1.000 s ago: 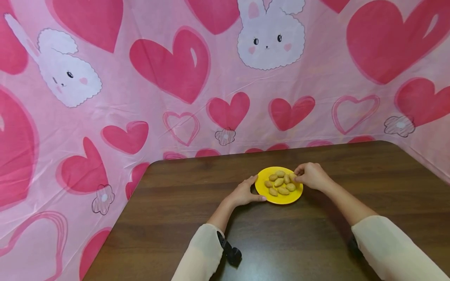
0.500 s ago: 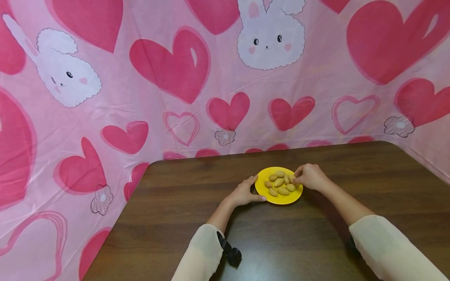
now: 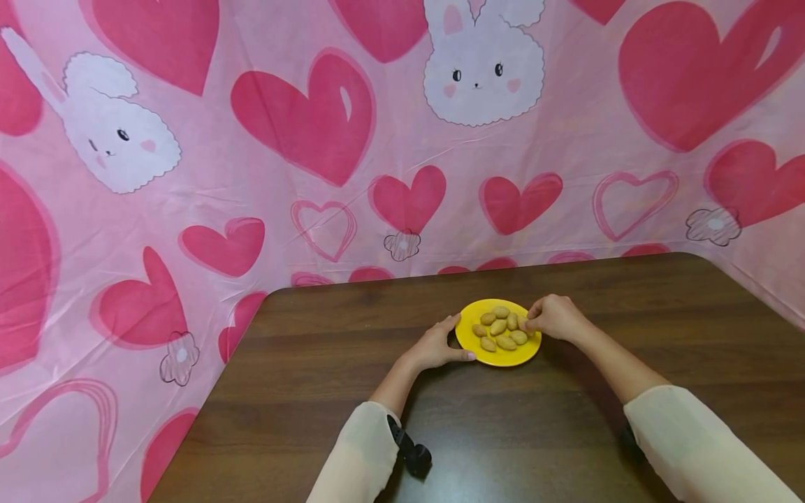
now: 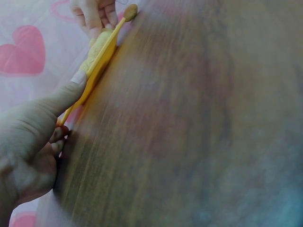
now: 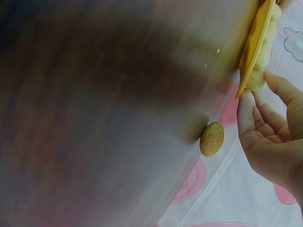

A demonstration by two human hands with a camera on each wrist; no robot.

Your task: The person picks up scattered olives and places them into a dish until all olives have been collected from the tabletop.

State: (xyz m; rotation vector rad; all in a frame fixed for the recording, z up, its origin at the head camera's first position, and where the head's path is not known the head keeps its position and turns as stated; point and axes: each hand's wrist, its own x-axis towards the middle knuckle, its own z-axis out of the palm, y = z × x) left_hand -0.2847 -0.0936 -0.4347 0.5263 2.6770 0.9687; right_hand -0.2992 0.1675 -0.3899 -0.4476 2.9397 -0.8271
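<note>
A round yellow plate (image 3: 503, 360) carries several tan oval nuts (image 3: 498, 326), rough-skinned like nuts in the shell; their exact kind is unclear. My left hand (image 3: 434, 346) holds the plate's left rim, thumb at the near side and fingers behind, as the left wrist view also shows. At the right rim, my right hand (image 3: 556, 318) pinches one nut (image 5: 256, 81) between thumb and fingers, and that nut appears to rest on the plate. Another nut (image 5: 212, 139) lies on the table beside the right hand; in the head view the hand hides it.
The brown wooden table (image 3: 283, 391) ends at the back against a pink cloth (image 3: 277, 168) printed with hearts and rabbits. A black wrist strap with a device (image 3: 415, 457) shows at my left sleeve.
My right hand has shifted very slightly to the left and toward me at the plate's right rim. My left hand keeps its hold on the plate.
</note>
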